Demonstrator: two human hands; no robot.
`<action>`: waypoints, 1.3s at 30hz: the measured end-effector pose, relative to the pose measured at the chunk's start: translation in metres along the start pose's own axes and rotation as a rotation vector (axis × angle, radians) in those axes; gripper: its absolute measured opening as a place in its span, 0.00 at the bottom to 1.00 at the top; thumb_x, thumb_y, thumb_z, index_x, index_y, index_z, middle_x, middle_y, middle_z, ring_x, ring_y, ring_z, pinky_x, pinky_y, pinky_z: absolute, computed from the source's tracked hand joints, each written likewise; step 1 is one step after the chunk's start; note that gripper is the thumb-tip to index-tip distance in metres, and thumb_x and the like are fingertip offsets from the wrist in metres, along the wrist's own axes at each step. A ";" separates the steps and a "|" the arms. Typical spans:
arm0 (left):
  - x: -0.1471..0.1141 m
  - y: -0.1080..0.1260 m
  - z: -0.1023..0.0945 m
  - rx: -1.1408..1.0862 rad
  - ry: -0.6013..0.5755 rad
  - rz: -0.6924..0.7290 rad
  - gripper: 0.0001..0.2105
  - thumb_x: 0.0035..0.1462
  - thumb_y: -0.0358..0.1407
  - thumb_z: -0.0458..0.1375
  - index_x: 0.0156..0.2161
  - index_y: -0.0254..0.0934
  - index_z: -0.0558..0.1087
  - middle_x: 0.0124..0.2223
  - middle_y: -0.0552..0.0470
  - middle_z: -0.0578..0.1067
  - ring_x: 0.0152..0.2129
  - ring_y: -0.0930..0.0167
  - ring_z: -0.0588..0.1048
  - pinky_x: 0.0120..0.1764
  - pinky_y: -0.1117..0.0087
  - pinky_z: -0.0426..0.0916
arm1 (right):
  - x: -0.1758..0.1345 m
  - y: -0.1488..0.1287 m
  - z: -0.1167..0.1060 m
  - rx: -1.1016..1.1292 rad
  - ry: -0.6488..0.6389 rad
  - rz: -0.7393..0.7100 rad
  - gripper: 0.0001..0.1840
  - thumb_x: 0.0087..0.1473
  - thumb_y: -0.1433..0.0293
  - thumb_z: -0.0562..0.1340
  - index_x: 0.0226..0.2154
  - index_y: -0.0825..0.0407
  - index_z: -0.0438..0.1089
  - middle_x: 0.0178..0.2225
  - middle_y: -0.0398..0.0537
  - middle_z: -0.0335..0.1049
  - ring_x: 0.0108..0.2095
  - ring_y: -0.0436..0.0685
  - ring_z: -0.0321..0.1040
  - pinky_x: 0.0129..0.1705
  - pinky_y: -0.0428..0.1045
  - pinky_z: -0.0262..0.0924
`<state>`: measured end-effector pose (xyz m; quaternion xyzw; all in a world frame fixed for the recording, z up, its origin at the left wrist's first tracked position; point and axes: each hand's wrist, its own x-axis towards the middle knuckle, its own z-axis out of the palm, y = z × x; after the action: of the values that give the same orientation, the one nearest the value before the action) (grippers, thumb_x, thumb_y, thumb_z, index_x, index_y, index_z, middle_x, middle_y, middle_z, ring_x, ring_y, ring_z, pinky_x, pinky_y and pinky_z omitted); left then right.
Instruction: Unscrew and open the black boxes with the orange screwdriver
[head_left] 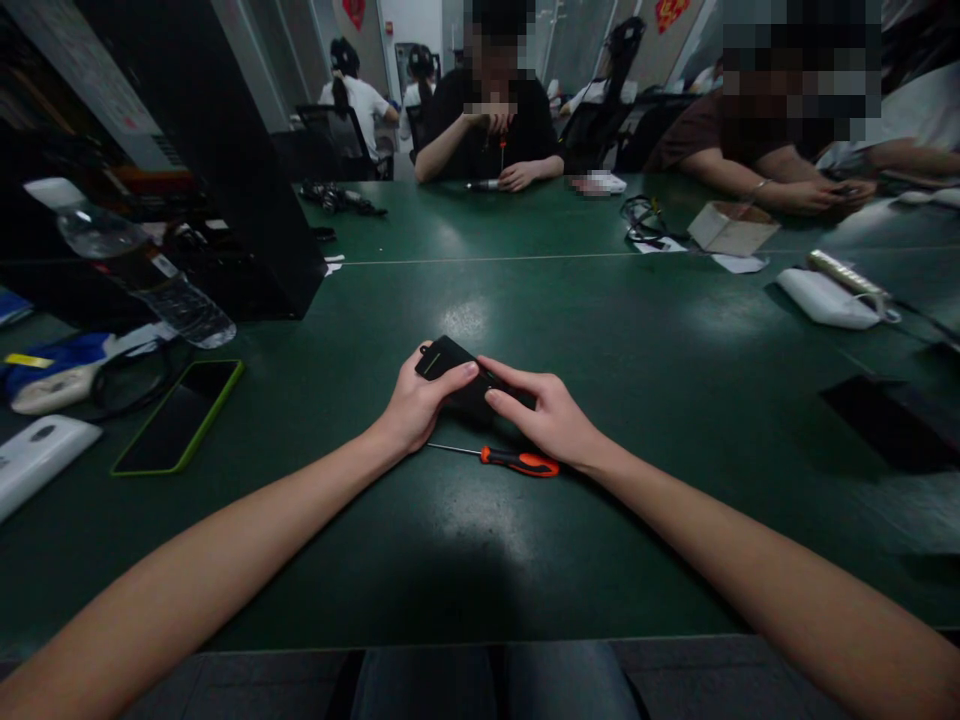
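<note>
Black device (pixel 471 396) between both hands (pixel 412 402) (pixel 553 415)

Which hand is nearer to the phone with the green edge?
Left. The left hand is to the phone's right, at the black device; the right hand is farther right, at the device's other end.

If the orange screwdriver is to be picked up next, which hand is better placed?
Probably the right hand: the screwdriver's handle lies close beside it; the left hand is nearer the thin shaft. Both are on the black object.
</note>
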<state>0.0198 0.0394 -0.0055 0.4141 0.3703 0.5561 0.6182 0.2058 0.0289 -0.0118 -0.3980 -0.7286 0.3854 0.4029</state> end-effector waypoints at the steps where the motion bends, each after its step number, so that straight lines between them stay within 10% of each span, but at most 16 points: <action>1: 0.000 0.000 0.000 0.007 0.006 0.001 0.20 0.42 0.36 0.74 0.36 0.34 0.69 0.32 0.55 0.73 0.29 0.73 0.73 0.34 0.72 0.69 | 0.000 0.001 0.000 0.004 -0.004 0.001 0.30 0.59 0.59 0.62 0.61 0.52 0.67 0.55 0.50 0.74 0.56 0.63 0.71 0.59 0.59 0.64; 13: 0.000 -0.008 -0.003 0.096 0.047 0.078 0.19 0.46 0.40 0.73 0.38 0.35 0.70 0.34 0.54 0.73 0.31 0.72 0.73 0.36 0.72 0.69 | 0.003 0.005 0.000 0.022 -0.046 0.051 0.31 0.61 0.56 0.60 0.62 0.54 0.66 0.44 0.51 0.78 0.42 0.59 0.74 0.48 0.56 0.68; 39: 0.000 -0.007 -0.001 0.044 -0.037 0.013 0.25 0.43 0.35 0.74 0.43 0.36 0.67 0.39 0.53 0.75 0.37 0.69 0.76 0.44 0.66 0.71 | 0.009 0.007 -0.005 0.248 -0.045 0.148 0.31 0.57 0.54 0.64 0.59 0.51 0.70 0.54 0.50 0.75 0.55 0.62 0.70 0.59 0.59 0.63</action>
<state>0.0216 0.0396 -0.0121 0.4404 0.3684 0.5440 0.6119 0.2090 0.0411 -0.0135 -0.3889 -0.6529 0.5100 0.4030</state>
